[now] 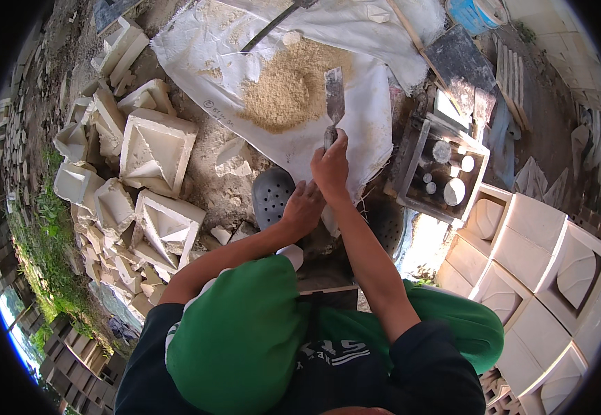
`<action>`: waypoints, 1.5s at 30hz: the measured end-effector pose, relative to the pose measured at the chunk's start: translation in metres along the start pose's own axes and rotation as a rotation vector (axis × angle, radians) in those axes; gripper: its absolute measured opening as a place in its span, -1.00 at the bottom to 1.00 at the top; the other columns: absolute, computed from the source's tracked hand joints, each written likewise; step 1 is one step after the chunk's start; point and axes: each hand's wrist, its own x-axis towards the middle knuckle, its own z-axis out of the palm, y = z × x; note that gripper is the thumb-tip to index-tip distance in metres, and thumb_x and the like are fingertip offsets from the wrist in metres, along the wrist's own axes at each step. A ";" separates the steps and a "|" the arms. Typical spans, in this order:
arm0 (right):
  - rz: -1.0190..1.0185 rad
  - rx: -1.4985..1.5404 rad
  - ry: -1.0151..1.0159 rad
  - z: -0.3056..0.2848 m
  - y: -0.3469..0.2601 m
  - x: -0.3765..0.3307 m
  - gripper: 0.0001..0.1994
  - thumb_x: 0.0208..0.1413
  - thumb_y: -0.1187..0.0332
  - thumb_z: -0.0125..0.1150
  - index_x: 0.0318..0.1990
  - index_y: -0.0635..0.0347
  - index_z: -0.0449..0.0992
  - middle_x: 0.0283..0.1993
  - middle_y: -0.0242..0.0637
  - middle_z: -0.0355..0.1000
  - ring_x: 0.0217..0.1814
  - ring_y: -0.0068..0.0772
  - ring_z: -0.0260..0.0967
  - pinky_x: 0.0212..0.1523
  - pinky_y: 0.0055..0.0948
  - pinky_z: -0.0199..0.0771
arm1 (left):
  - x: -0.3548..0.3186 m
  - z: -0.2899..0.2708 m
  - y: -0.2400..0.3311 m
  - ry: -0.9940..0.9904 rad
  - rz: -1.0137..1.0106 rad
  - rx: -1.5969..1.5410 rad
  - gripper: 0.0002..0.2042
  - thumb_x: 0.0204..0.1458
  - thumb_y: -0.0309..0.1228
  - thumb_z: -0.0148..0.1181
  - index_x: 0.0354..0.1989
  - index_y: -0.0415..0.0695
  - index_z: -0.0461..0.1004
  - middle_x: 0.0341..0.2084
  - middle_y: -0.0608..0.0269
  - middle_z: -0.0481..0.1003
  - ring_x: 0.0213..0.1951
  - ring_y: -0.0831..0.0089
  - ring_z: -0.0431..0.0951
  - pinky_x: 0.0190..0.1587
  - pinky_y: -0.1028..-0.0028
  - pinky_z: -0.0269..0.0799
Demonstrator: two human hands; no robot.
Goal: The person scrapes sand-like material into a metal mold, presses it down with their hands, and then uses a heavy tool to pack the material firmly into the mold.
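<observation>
My right hand (330, 166) is closed round the handle of a trowel (335, 97). Its flat, dusty blade points away from me, over the edge of a sandy powder heap (283, 90). That heap lies on a spread white woven sheet (368, 121). My left hand (304, 207) rests close beside my right wrist, fingers stretched out, at the sheet's near edge. I see no object in it, though its underside is hidden. Just left of it is the perforated toe of a dark clog (273, 197).
Broken pale cast blocks (159, 152) are piled at the left. A wooden-framed mould (446, 169) with round pieces stands at the right, above stacked pale blocks (529, 235). A long-handled tool (269, 28) lies across the sheet; a blue bucket (473, 15) stands far right.
</observation>
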 end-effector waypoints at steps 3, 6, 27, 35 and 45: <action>0.075 0.033 0.125 -0.003 0.043 0.009 -0.48 0.06 0.47 -0.01 0.20 0.37 0.05 0.11 0.27 0.25 0.07 0.32 0.32 0.03 0.04 0.39 | 0.010 -0.007 0.003 0.036 0.128 0.005 -0.55 -0.05 -0.35 0.09 0.09 -0.13 0.44 0.15 0.09 0.37 0.22 0.18 0.31 0.27 0.13 0.13; 0.058 -0.003 0.182 0.014 0.052 0.013 -0.47 0.03 0.47 0.01 0.19 0.37 0.08 0.07 0.33 0.27 0.09 0.33 0.29 0.07 0.03 0.35 | 0.010 -0.016 -0.001 -0.145 0.178 0.056 -0.55 -0.02 -0.32 0.09 0.10 -0.10 0.44 0.14 0.09 0.39 0.21 0.18 0.33 0.26 0.10 0.15; 0.090 -0.127 -0.657 -0.051 0.029 -0.026 -0.59 -0.13 0.22 0.12 -0.24 0.43 0.58 -0.22 0.25 0.50 -0.08 0.19 0.49 -0.03 -0.04 0.49 | -0.009 -0.215 -0.051 -0.524 0.195 0.198 -0.60 0.08 -0.07 0.18 0.01 -0.02 0.51 -0.14 0.09 0.56 0.00 0.16 0.51 0.10 0.18 0.33; 0.212 -0.242 -0.019 -0.165 0.047 0.178 -0.68 0.05 0.21 0.07 -0.20 0.26 0.60 -0.08 0.06 0.53 0.07 0.14 0.45 0.04 -0.01 0.45 | 0.129 -0.165 -0.001 0.078 0.301 -0.062 -0.69 0.08 -0.13 0.17 -0.25 -0.16 0.48 -0.31 0.16 0.50 -0.12 0.17 0.51 -0.02 0.22 0.40; 0.146 -0.714 -0.411 -0.121 0.127 0.287 -0.53 0.00 0.14 0.08 0.06 0.16 0.51 0.16 -0.04 0.43 0.32 0.18 0.22 0.27 0.23 0.11 | 0.223 -0.095 0.028 0.004 -0.014 -0.080 -0.48 -0.01 -0.12 0.24 -0.06 -0.36 0.38 0.05 -0.08 0.36 0.18 0.04 0.31 0.21 0.18 0.24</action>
